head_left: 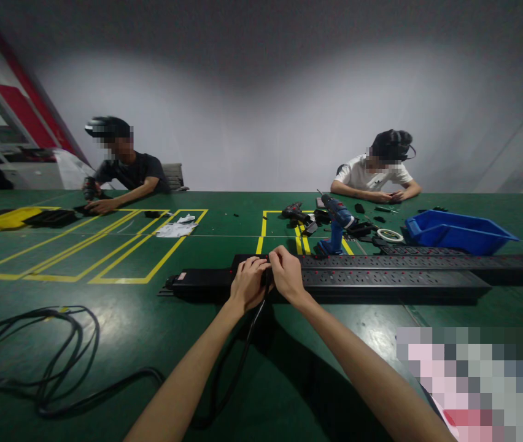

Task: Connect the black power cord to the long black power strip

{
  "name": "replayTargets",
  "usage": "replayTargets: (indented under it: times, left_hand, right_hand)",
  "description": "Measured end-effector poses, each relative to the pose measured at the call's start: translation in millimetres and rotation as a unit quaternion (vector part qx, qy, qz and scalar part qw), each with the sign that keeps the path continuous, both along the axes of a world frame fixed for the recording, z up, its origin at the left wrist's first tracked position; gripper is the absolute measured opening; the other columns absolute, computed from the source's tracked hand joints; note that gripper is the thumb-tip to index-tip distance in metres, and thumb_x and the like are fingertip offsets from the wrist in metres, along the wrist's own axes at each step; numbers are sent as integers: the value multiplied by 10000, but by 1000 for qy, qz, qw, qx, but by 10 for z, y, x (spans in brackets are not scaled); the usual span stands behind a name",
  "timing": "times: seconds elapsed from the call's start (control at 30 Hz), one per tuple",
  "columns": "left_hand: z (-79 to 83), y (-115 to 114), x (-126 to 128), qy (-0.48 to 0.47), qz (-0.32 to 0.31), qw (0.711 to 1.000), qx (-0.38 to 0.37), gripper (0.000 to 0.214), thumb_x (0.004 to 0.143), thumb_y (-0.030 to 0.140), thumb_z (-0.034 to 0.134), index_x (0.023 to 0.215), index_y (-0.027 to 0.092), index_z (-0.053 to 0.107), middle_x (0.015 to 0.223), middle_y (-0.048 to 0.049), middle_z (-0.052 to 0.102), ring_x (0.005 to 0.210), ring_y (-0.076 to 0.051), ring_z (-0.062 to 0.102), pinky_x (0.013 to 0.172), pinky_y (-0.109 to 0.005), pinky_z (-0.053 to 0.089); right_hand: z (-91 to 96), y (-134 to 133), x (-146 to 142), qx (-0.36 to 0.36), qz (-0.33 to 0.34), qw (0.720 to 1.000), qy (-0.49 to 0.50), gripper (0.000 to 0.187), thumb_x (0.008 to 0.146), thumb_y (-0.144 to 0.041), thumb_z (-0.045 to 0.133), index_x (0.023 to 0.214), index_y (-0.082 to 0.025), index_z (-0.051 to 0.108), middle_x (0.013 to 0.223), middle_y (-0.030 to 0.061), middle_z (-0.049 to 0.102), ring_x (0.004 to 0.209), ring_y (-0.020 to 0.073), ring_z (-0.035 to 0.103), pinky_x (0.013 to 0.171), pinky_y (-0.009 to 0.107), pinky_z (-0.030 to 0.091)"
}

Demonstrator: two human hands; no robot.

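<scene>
While the black cable bends up from the near side of the green counter, its upper end sits at the hands, over the left part of a long black power strip. The left hand is curled round it; the right hand is bunched just beside, and I cannot tell what its fingertips grip. Another black strip lies just behind, reaching farther right. Beyond, a blue drill stands upright, with a white ring and a blue bin to its right. Coiled cord lies near left. Two people sit across the far side, one in a dark shirt, one in white.
</scene>
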State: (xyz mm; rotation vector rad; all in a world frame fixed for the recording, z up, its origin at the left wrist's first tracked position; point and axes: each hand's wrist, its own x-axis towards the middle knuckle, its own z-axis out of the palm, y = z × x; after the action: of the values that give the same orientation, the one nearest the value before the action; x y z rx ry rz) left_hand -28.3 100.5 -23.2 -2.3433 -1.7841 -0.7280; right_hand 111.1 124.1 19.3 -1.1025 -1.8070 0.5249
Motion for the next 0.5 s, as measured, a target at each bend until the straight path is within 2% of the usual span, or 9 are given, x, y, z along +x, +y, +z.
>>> replayTargets:
  times: [0.13,0.27,0.5]
  left_hand:
    - [-4,-1,21,13,16,1000,0,399,836,331,579,1215,207,583,1316,-98,583,1285,-279,438,1058,-441,352]
    - [-5,-23,13,25,7,1000,1,393,831,368,597,1179,187,604,1293,-116,594,1238,-300,469,1043,-462,363]
    - [-40,-19,1,33,5,999,26,338,865,347,550,1149,175,610,1238,-127,628,1184,-309,500,998,-468,389]
  right_hand:
    - [57,287,-194,-2,-26,991,-129,276,953,-336,373,886,-202,605,950,62,664,863,187,576,727,267,383]
    - [29,419,-388,-19,-39,971,-235,316,962,-371,356,948,-190,614,1054,111,654,979,240,558,815,332,388]
    - [-43,507,-506,-77,-12,952,-295,456,982,-462,266,1045,-182,620,1146,154,636,1067,299,552,875,423,391]
